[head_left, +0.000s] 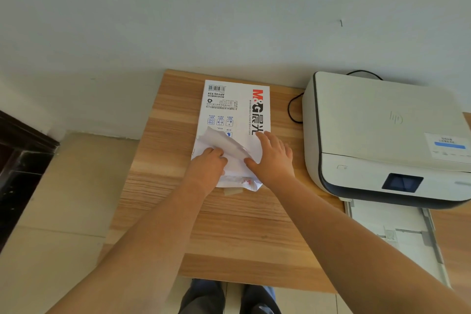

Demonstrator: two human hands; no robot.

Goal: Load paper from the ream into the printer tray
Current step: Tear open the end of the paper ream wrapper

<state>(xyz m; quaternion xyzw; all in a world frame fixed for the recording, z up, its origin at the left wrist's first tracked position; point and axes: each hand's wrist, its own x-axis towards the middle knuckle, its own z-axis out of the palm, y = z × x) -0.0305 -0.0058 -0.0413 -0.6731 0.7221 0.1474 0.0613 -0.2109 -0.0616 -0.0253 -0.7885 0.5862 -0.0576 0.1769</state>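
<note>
A white ream of paper (pixel 235 107) with red and black print lies flat on the wooden table, its near end torn open. My left hand (pixel 207 164) is closed on the loose wrapper flap (pixel 224 141) and lifts it off the sheets. My right hand (pixel 272 158) lies flat, fingers spread, on the ream's right near part. A white printer (pixel 382 132) stands on the table to the right. Its paper tray (pixel 397 234) is pulled out toward me over the table and looks bare inside.
The wooden table (pixel 158 186) ends at the left, with beige floor tiles beyond. A black cable (pixel 293 107) loops between the ream and the printer. A dark cabinet (pixel 17 160) stands at far left. My feet (pixel 229 298) show under the table's near edge.
</note>
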